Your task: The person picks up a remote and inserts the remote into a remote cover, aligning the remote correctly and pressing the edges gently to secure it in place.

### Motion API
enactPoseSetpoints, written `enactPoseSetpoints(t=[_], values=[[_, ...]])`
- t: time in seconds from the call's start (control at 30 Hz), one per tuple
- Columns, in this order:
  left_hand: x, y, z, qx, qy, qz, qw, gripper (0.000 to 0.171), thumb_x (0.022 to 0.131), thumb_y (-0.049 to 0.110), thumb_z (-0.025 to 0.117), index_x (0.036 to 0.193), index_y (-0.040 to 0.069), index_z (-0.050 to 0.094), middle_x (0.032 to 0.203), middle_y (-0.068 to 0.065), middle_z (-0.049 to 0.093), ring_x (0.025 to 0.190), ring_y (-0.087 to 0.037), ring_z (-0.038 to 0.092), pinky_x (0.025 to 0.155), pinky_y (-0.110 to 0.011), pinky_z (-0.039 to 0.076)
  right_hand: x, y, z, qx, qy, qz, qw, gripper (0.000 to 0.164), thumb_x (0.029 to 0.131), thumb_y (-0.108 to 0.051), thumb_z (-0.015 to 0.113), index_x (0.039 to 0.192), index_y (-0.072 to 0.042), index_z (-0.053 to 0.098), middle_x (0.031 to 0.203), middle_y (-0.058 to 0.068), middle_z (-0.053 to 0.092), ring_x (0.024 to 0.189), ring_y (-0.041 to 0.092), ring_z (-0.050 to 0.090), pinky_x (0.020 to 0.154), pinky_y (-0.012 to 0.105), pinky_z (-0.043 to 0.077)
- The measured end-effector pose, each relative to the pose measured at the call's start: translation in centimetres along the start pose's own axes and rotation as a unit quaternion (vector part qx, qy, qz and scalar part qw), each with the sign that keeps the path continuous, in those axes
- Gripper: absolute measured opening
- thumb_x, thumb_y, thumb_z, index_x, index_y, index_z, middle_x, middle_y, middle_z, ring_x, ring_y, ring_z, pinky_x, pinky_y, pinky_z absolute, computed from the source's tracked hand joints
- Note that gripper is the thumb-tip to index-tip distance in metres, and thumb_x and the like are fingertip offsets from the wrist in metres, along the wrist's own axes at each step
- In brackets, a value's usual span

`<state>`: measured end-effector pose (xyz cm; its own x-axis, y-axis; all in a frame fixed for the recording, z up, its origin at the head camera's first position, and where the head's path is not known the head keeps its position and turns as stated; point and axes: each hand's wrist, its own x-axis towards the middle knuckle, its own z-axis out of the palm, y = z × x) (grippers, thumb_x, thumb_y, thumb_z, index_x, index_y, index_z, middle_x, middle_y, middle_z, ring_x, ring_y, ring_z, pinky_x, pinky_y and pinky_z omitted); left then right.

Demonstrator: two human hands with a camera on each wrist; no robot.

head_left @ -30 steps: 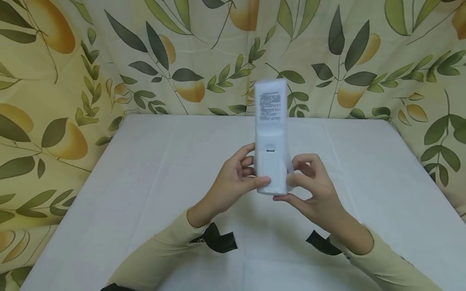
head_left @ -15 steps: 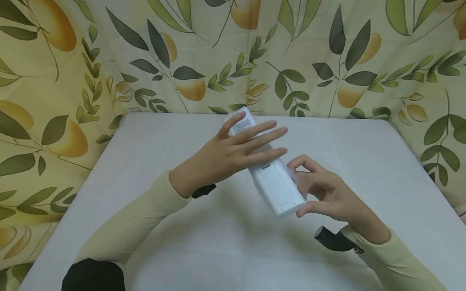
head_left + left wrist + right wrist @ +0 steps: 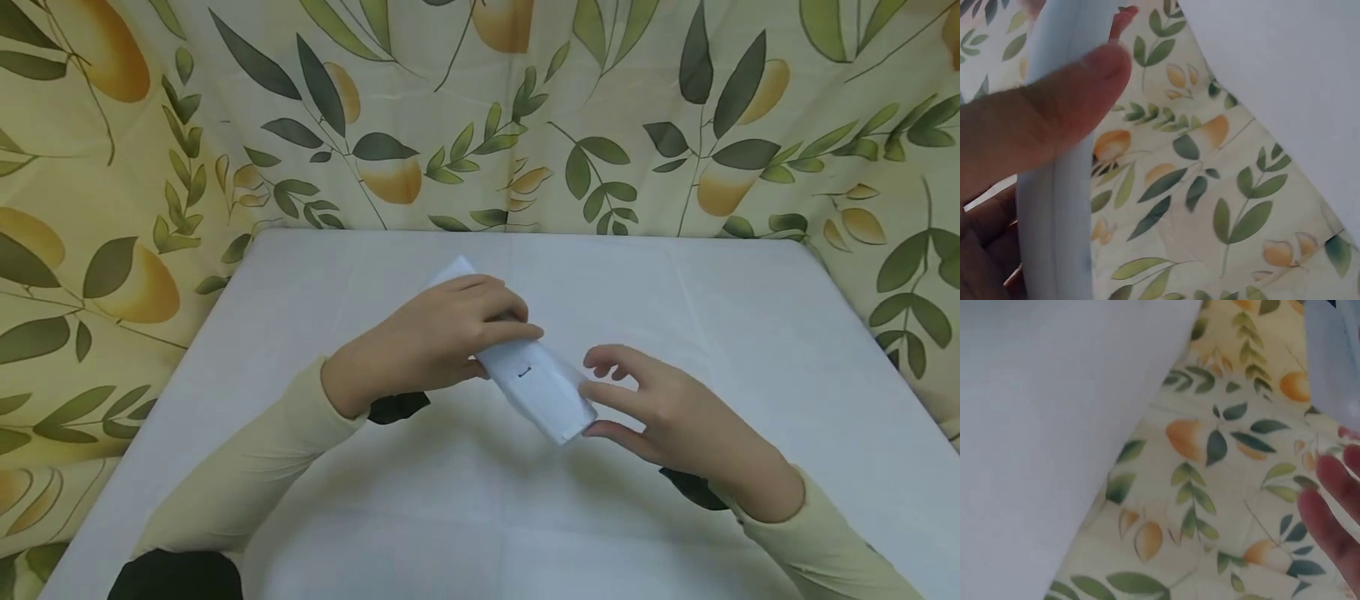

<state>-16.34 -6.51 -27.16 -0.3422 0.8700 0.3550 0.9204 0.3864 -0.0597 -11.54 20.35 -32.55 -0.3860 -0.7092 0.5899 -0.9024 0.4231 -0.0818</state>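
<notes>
A white remote control (image 3: pixel 536 387) is held aslant over the table, back side up, with the small notch of its battery cover showing. My left hand (image 3: pixel 442 333) grips its upper half from above, fingers across the back and thumb beneath the near side. In the left wrist view, the left thumb (image 3: pixel 1079 94) lies across the remote's edge (image 3: pixel 1057 231). At the lower end, my right hand (image 3: pixel 667 408) pinches the corner between index finger and thumb; its other fingers stay off it. In the right wrist view, a translucent edge of the remote (image 3: pixel 1332 369) shows above the fingers (image 3: pixel 1329 528).
A white cloth-covered table (image 3: pixel 360 500) lies beneath both hands. Behind it and at the sides hangs a curtain (image 3: pixel 420 108) with printed leaves and orange fruit. Dark straps (image 3: pixel 397 407) show at the wrists.
The remote has gone from upright to slanted, its top swinging left and down. The left hand has shifted from the lower side to over the upper half, its spread fingers now curled round it.
</notes>
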Motion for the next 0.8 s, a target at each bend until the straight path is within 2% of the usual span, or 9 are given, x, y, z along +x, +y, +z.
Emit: enactPoseSetpoints(t=[0.07,0.2,0.37,0.5,0.63,0.8], values=[[-0.2,0.0,0.5,-0.007,0.010,0.000,0.9999,0.051,0.065,0.018,0.086,0.113,0.017,0.067,0.108,-0.002,0.064,0.106,-0.020,0.058,0.104,-0.032,0.042,-0.1,-0.1,0.4,-0.043,0.013,-0.015,0.999,0.042,0.092,-0.050,0.047,0.089,-0.011,0.063,0.095,0.008,0.057,0.069,0.017,0.055,0.054,0.022,0.046],[-0.6,-0.5,1.8,-0.025,0.035,-0.003,0.9991,0.050,0.064,0.015,0.087,0.111,0.017,0.068,0.106,-0.002,0.064,0.105,-0.019,0.058,0.101,-0.031,0.044,-0.2,-0.3,0.7,-0.037,0.013,-0.002,0.999,0.043,0.089,-0.055,0.049,0.083,-0.014,0.060,0.086,0.003,0.051,0.061,0.011,0.048,0.051,0.017,0.042],[-1.0,-1.3,3.1,-0.054,0.059,-0.003,0.9968,0.052,0.062,0.015,0.088,0.110,0.017,0.068,0.106,-0.003,0.063,0.103,-0.019,0.059,0.094,-0.030,0.048,-0.5,-0.2,0.5,0.033,0.007,0.027,0.999,0.037,0.090,-0.051,0.049,0.077,-0.018,0.058,0.083,-0.002,0.041,0.067,0.004,0.043,0.055,0.009,0.037],[-1.2,-1.6,3.6,-0.087,0.052,-0.006,0.9948,0.053,0.062,0.017,0.088,0.110,0.017,0.067,0.106,-0.003,0.063,0.101,-0.018,0.059,0.090,-0.029,0.049,-0.8,-0.1,0.2,0.103,-0.007,0.036,0.994,0.030,0.091,-0.045,0.052,0.074,-0.020,0.057,0.085,-0.003,0.038,0.076,0.003,0.040,0.061,0.010,0.037],[-1.6,-1.9,4.0,-0.116,0.037,-0.024,0.9923,0.055,0.062,0.020,0.088,0.112,0.017,0.066,0.106,-0.003,0.064,0.099,-0.017,0.058,0.089,-0.030,0.049,-1.0,0.4,0.1,0.169,-0.028,0.034,0.985,0.026,0.089,-0.041,0.056,0.073,-0.020,0.055,0.089,-0.004,0.038,0.081,0.004,0.042,0.067,0.010,0.044],[-2.0,-2.1,4.6,-0.139,0.040,-0.045,0.9885,0.056,0.060,0.020,0.089,0.112,0.017,0.067,0.104,-0.002,0.063,0.096,-0.017,0.058,0.087,-0.031,0.049,-0.6,1.3,-0.1,0.218,-0.048,0.034,0.974,0.021,0.084,-0.035,0.064,0.073,-0.020,0.055,0.091,-0.003,0.038,0.090,0.008,0.043,0.078,0.019,0.052]])
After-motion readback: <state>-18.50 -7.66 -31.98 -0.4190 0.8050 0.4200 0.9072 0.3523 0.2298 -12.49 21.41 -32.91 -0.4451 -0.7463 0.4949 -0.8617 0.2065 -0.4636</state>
